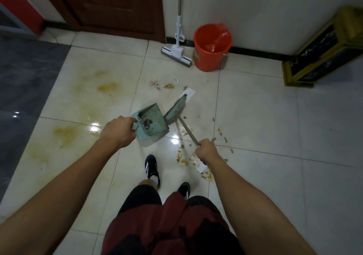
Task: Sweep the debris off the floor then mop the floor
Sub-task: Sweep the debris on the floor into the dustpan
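The left hand grips a teal dustpan by its top; the right hand grips a broom by its handle, its head just beside the dustpan. Debris lies scattered on the tiled floor. A mop and orange bucket stand against the wall.

The tall metal pole of the white sponge mop runs out past the top edge. The left hand covers the handle of the pale green plastic dustpan, so the grip itself stays hidden. Just right of that dustpan, the right hand swallows the upper end of the brown wooden broom stick. The dark lump inside the dustpan is too blurred to identify.
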`<state>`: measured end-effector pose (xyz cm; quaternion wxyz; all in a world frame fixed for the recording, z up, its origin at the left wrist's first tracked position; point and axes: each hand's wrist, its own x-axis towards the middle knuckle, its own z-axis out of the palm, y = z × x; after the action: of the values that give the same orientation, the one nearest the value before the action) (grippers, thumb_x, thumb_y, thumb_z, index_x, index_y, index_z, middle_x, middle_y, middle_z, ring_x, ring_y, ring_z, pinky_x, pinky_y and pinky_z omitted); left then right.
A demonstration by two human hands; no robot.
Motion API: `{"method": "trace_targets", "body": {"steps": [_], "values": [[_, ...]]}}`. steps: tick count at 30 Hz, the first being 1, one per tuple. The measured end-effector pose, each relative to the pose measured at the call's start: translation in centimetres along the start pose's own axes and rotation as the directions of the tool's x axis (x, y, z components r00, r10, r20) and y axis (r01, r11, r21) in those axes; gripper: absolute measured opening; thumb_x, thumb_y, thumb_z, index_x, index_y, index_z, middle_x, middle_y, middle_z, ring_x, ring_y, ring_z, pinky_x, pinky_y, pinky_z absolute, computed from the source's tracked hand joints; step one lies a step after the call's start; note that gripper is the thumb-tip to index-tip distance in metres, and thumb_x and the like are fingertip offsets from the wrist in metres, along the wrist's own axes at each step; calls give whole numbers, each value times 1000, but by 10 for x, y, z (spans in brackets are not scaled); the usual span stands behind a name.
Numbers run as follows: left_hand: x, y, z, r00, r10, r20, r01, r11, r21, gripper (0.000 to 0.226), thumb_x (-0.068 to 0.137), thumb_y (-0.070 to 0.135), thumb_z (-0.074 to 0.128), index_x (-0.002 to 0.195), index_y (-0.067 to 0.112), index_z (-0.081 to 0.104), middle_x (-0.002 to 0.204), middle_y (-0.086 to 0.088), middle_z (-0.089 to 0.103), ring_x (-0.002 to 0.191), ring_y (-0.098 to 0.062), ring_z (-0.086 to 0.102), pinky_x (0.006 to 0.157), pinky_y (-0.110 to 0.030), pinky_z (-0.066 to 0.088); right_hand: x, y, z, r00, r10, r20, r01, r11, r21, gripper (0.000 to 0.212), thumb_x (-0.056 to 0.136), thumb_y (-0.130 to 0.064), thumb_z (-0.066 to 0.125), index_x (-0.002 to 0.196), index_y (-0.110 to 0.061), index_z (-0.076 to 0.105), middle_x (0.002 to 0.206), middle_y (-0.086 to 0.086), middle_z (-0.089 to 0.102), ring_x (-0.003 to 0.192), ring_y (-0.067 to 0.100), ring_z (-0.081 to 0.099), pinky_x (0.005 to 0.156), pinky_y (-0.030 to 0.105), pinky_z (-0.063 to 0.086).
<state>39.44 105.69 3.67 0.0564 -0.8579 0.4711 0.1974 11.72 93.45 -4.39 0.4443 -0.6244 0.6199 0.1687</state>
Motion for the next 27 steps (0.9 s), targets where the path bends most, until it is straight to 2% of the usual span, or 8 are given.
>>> {"method": "trace_targets", "body": {"steps": [5, 9, 11, 16, 19, 21, 25, 27], "values": [[39, -28, -16, 1000, -21, -10, 21, 1000, -8, 30, 85, 23, 57, 111, 31, 69, 92, -8, 67, 79, -33, 64, 65, -35, 51, 34, -47, -11, 998, -58, -34, 55, 995, -87, 42, 90, -8, 48, 130, -13, 61, 106, 10, 63, 82, 26, 64, 74, 36, 60], [90, -64, -27, 999, -48, -10, 48, 999, -25, 33, 85, 24, 58, 115, 32, 68, 96, -8, 68, 82, -32, 66, 63, -33, 48, 74, -108, -16, 993, -112, -49, 104, 984, -142, 41, 92, -11, 49, 132, -14, 61, 100, 8, 64, 77, 26, 66, 68, 34, 61], [119, -85, -34, 998, -58, 5, 58, 997, -47, 34, 85, 25, 59, 117, 33, 67, 97, -8, 69, 82, -31, 66, 63, -32, 47, 97, -144, -17, 991, -126, -51, 116, 979, -168, 41, 94, -11, 50, 133, -14, 63, 103, 10, 66, 81, 28, 67, 70, 37, 62], [185, -141, -55, 995, -97, 34, 100, 989, -105, 28, 86, 25, 58, 112, 30, 68, 89, -4, 69, 73, -26, 64, 61, -29, 46, 156, -238, -11, 989, -142, -46, 131, 973, -190, 41, 97, -15, 49, 136, -16, 61, 113, 13, 67, 90, 32, 68, 78, 42, 61], [220, -165, -67, 995, -85, 61, 91, 990, -104, 21, 86, 24, 57, 104, 25, 68, 77, 2, 63, 65, -21, 60, 53, -24, 42, 190, -290, -7, 986, -160, -39, 149, 968, -201, 38, 99, -17, 47, 135, -15, 61, 116, 15, 67, 93, 33, 67, 81, 42, 61], [241, -176, -73, 994, -74, 76, 82, 992, -97, 21, 89, 22, 59, 107, 24, 68, 77, 3, 63, 61, -15, 59, 47, -20, 39, 210, -322, -4, 984, -176, -25, 167, 964, -206, 38, 100, -18, 46, 135, -14, 61, 116, 17, 67, 94, 35, 67, 81, 43, 61], [269, -189, -79, 994, -82, 73, 89, 991, -102, 20, 95, 23, 56, 111, 25, 68, 73, 5, 59, 53, -8, 53, 44, -19, 37, 240, -371, 4, 972, -229, 48, 232, 925, -301, 37, 99, -16, 46, 134, -12, 59, 114, 18, 67, 96, 35, 67, 78, 35, 57], [280, -192, -81, 995, -70, 64, 77, 992, -103, 19, 97, 25, 54, 109, 24, 67, 71, 5, 55, 51, -7, 50, 43, -19, 34, 249, -383, 7, 971, -221, 87, 237, 904, -355, 35, 100, -14, 47, 133, -8, 57, 121, 17, 64, 104, 34, 64, 84, 34, 54]]}}
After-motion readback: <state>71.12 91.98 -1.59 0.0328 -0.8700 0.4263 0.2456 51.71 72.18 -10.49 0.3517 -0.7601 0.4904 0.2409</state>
